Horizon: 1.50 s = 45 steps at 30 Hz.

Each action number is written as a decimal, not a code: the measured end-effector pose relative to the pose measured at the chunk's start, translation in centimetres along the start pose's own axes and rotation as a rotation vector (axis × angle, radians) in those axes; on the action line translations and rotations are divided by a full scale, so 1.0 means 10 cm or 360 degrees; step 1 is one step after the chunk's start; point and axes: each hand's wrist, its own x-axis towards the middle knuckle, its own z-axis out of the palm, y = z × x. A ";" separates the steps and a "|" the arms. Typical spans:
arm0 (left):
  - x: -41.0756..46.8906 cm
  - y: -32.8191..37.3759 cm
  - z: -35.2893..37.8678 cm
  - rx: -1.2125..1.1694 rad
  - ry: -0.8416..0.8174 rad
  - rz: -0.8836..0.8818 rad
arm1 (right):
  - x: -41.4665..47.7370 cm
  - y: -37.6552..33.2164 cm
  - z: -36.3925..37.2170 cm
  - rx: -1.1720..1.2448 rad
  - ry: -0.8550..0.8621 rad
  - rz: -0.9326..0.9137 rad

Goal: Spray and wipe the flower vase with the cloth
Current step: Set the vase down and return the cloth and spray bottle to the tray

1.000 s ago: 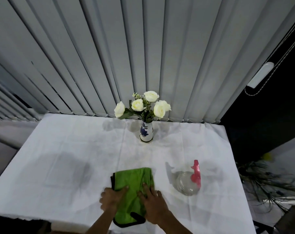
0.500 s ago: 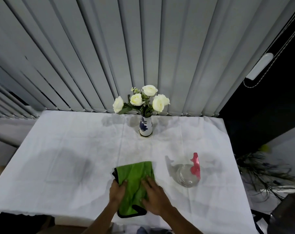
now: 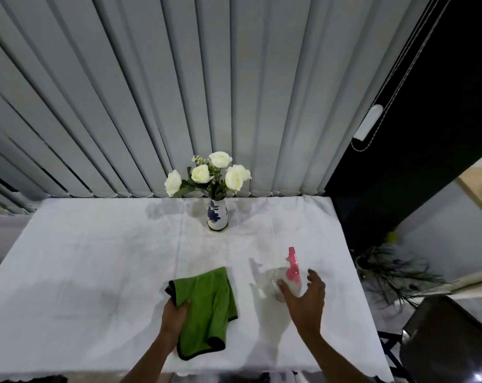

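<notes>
A small white vase with blue flowers painted on it (image 3: 217, 218) stands at the far middle of the table and holds white roses (image 3: 208, 175). A green cloth with a dark edge (image 3: 208, 305) lies near the front. My left hand (image 3: 174, 317) grips its left edge. A clear spray bottle with a pink trigger head (image 3: 291, 272) stands to the right of the cloth. My right hand (image 3: 303, 297) hovers just in front of the bottle with its fingers spread, holding nothing.
The table wears a white cloth (image 3: 96, 272). Grey vertical blinds (image 3: 179, 92) hang right behind the vase. A dark chair (image 3: 449, 341) stands at the table's front right corner, and a plant (image 3: 386, 272) lies on the floor to the right.
My right hand left the cloth and moved right to the spray bottle, fingers opening. My left hand now grips the cloth's left edge, and the cloth has shifted and lies less flat.
</notes>
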 end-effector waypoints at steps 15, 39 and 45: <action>-0.28 0.25 -0.08 -0.0325 -0.0203 -0.0085 | 0.23 -0.37 0.17 0.0237 -0.0251 -0.0292; -1.91 1.25 3.02 0.0064 -0.1253 0.0370 | 0.11 0.47 -2.78 0.0372 0.0762 -0.0231; -2.64 0.74 4.34 0.0253 -0.1433 0.0308 | 0.00 1.53 -4.05 0.0516 0.1040 0.0038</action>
